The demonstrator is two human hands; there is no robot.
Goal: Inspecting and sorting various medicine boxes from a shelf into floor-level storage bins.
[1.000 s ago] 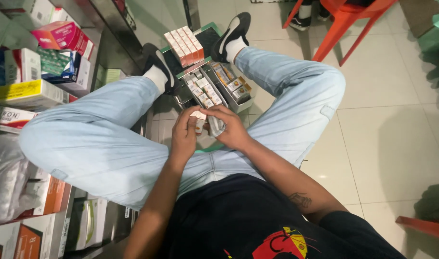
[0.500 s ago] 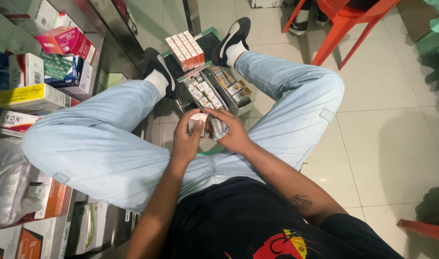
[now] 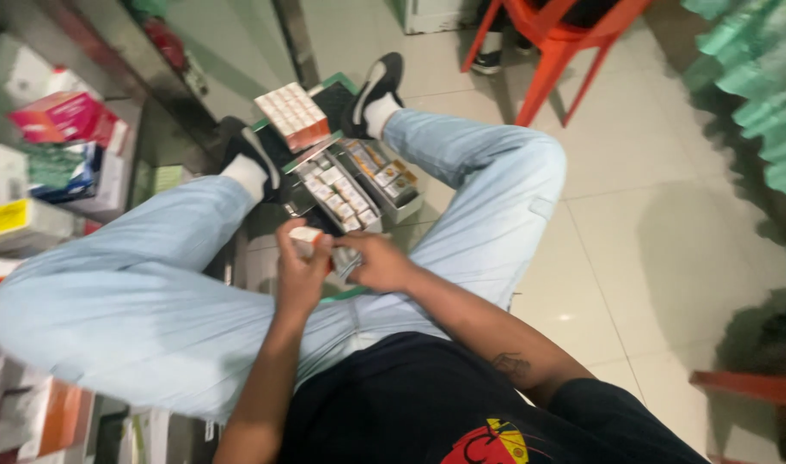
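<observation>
Two open trays [image 3: 358, 191] of small boxes lie on the floor between the person's feet, a red-edged stack of boxes [image 3: 294, 114] just beyond them. Nearer than the trays, the left hand [image 3: 300, 273] pinches a small white box [image 3: 307, 235]; the right hand [image 3: 377, 262] curls around a packet [image 3: 345, 260] touching it. Bare tiled floor [image 3: 668, 249] opens right of the trays.

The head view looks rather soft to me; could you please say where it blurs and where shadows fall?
Head view: motion blur smears the whole frame, worst on the stacked cardboard boxes at the left; the left hand and right hand on a small white box are soft; dark shadows lie on the pale tiled floor at right.
</observation>
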